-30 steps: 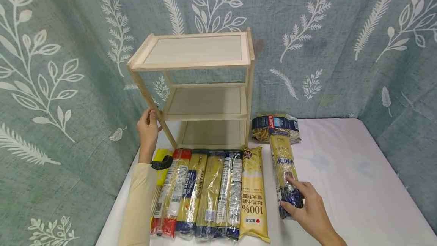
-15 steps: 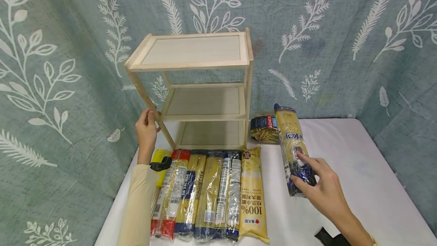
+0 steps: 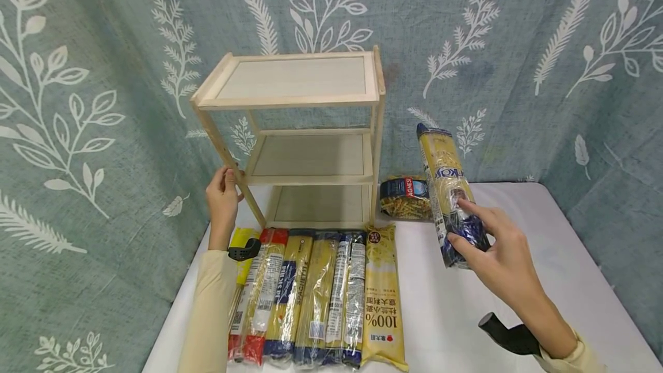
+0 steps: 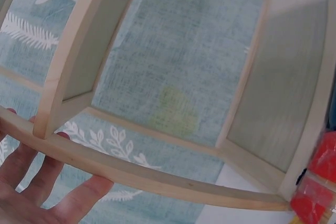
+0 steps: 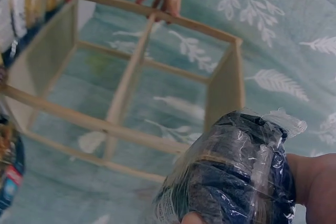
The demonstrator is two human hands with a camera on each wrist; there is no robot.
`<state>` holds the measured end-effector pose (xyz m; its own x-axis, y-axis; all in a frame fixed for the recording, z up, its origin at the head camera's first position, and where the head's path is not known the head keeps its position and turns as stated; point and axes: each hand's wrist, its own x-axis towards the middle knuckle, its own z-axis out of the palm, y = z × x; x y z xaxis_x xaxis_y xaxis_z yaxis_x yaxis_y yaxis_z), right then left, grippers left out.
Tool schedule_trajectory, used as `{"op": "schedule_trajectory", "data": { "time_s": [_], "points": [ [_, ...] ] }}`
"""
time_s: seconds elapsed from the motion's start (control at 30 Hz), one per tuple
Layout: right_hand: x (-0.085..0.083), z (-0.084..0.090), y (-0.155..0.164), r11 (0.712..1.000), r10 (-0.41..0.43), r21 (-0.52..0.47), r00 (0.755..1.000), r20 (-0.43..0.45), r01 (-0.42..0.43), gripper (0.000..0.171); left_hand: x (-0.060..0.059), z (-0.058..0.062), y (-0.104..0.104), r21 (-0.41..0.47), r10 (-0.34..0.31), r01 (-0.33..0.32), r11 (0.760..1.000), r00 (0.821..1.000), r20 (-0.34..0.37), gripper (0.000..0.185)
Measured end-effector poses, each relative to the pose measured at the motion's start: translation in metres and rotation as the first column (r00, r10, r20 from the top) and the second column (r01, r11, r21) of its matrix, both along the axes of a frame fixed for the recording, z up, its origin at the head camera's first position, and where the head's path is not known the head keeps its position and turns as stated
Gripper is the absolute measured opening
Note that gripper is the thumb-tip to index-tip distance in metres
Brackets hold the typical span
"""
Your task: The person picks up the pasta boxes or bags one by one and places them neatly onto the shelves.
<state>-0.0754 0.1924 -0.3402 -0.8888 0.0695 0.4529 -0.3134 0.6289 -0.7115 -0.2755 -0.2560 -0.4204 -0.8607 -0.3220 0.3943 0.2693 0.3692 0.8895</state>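
Observation:
My right hand [image 3: 489, 246] grips the lower, dark-blue end of a long yellow spaghetti pack [image 3: 446, 189], held tilted upright in the air to the right of the wooden three-tier shelf [image 3: 295, 96]. The pack's end [image 5: 236, 177] fills the right wrist view, with the shelf [image 5: 131, 77] beyond it. My left hand [image 3: 224, 197] holds the shelf's front-left leg [image 4: 131, 174] at mid height, fingers curled behind the wood. A row of several spaghetti packs [image 3: 316, 292] lies flat on the white table [image 3: 518, 281] in front of the shelf.
A short bag of pasta [image 3: 404, 197] with a blue and red label lies on the table just right of the shelf. Teal leaf-patterned cloth [image 3: 518, 45] hangs behind and on both sides. The yellow "100%" pack [image 3: 382, 298] ends the row on the right.
My right hand has lifted the spaghetti pack off the table, up and slightly right, tilting it toward upright. The left hand has stayed on the shelf leg.

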Motion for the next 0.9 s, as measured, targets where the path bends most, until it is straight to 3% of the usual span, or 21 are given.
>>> {"op": "schedule_trajectory", "data": {
  "time_s": [0.27,0.9],
  "points": [
    [-0.012,0.035,0.0,1.0,0.002,-0.022,1.0,-0.02,-0.003,0.055,-0.001,-0.001,-0.001,0.001,-0.014,0.014,1.0,1.0,0.002,0.038],
    [-0.047,0.111,-0.023,0.998,0.046,-0.025,0.986,-0.159,-0.051,0.044,-0.001,-0.002,-0.001,-0.005,-0.003,0.003,1.0,1.0,-0.001,0.037]
  ]
}}
